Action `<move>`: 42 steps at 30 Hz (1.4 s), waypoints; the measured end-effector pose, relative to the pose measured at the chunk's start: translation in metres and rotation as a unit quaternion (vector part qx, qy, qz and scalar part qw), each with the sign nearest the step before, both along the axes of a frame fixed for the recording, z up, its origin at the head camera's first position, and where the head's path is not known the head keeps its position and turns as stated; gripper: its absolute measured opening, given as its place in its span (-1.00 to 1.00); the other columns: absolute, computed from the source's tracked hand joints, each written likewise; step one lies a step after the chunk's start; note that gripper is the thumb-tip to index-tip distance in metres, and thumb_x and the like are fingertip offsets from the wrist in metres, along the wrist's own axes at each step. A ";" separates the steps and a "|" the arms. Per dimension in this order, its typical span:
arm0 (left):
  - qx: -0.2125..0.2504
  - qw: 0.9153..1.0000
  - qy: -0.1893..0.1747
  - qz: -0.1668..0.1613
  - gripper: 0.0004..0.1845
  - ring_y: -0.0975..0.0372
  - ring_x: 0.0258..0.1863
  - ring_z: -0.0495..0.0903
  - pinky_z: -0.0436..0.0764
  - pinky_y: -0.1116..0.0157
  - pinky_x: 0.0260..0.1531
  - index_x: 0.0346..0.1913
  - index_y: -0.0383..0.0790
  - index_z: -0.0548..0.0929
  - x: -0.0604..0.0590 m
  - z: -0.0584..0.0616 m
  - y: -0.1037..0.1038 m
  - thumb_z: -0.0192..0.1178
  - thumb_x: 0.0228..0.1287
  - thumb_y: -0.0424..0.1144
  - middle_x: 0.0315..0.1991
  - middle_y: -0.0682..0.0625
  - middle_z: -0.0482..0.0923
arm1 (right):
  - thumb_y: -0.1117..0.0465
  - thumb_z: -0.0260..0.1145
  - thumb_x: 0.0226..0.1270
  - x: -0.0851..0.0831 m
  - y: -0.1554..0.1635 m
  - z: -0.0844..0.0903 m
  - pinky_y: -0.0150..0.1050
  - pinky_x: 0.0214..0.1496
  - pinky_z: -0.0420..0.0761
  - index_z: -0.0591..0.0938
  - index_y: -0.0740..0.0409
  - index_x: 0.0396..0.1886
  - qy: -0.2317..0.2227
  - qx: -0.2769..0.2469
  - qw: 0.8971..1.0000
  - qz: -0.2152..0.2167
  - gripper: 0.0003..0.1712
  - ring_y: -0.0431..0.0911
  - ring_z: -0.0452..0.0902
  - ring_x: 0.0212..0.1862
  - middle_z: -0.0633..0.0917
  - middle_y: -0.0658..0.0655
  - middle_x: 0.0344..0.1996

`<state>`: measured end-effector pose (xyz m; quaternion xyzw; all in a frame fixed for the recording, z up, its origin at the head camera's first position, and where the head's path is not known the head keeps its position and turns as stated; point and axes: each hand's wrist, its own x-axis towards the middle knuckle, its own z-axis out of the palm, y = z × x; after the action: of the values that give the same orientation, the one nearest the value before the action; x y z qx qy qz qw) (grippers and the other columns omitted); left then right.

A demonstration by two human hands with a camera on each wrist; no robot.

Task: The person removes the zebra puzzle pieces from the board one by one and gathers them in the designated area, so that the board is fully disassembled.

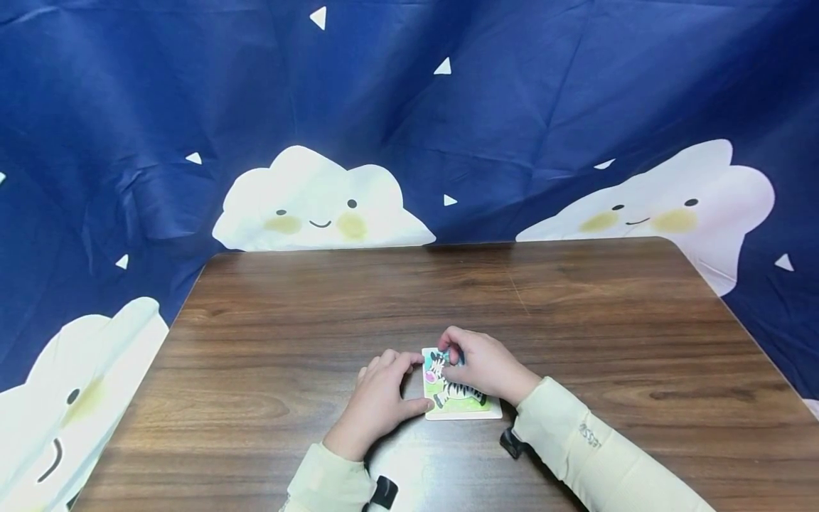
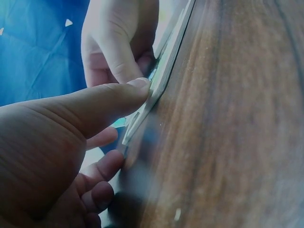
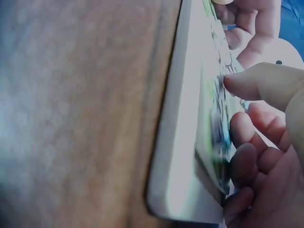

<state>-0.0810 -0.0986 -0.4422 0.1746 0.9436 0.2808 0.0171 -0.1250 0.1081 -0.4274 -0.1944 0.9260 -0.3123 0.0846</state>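
A small white-framed puzzle board (image 1: 465, 414) with a zebra picture lies flat on the brown wooden table (image 1: 576, 320), near its front edge. My left hand (image 1: 387, 395) holds the board by its left side, with the thumb tip (image 2: 137, 88) against the lower edge and the index finger at the upper corner. My right hand (image 1: 483, 366) lies over the board's upper part, its curled fingers pinching a puzzle piece (image 1: 438, 363) at the top left. In the right wrist view my thumb (image 3: 247, 83) presses on the picture layer of the board (image 3: 185, 142). The piece's outline is hidden under my fingers.
A dark blue cloth with white smiling clouds (image 1: 320, 199) hangs behind the table and around its sides. The table's left edge (image 1: 147, 370) and right edge (image 1: 755, 341) slant toward me. Black wrist straps (image 1: 384, 492) sit at my pale sleeves.
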 end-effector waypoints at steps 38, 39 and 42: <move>-0.025 0.999 0.019 -0.017 -0.67 0.26 -0.28 0.36 0.26 0.23 -0.27 -0.26 0.25 0.62 0.001 0.002 0.001 0.36 -0.16 0.18 -0.26 0.20 0.40 | 0.20 0.34 0.14 0.000 -0.001 -0.007 -0.28 -0.27 0.44 0.69 -0.08 -0.28 -0.020 -0.086 0.995 -0.050 -0.86 -0.24 0.46 -0.36 0.63 -0.17 -0.41; -0.025 0.999 0.018 -0.017 -0.67 0.26 -0.27 0.36 0.26 0.23 -0.26 -0.26 0.25 0.62 0.001 0.002 0.001 0.36 -0.16 0.18 -0.26 0.20 0.40 | 0.19 0.34 0.15 0.000 -0.001 -0.007 -0.28 -0.25 0.45 0.70 -0.08 -0.27 -0.024 -0.088 0.994 -0.052 -0.86 -0.25 0.48 -0.33 0.65 -0.17 -0.38; -0.024 0.999 0.016 -0.019 -0.67 0.27 -0.28 0.36 0.26 0.23 -0.27 -0.26 0.25 0.61 0.001 0.001 0.001 0.37 -0.15 0.17 -0.26 0.20 0.39 | 0.17 0.36 0.13 0.000 0.000 -0.006 -0.25 -0.19 0.48 0.72 -0.06 -0.25 -0.026 -0.098 0.993 -0.062 -0.84 -0.26 0.52 -0.27 0.68 -0.14 -0.32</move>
<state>-0.0802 -0.0980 -0.4414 0.1961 0.9469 0.2546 0.0118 -0.1245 0.1085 -0.4337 -0.1361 0.8985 -0.4113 0.0702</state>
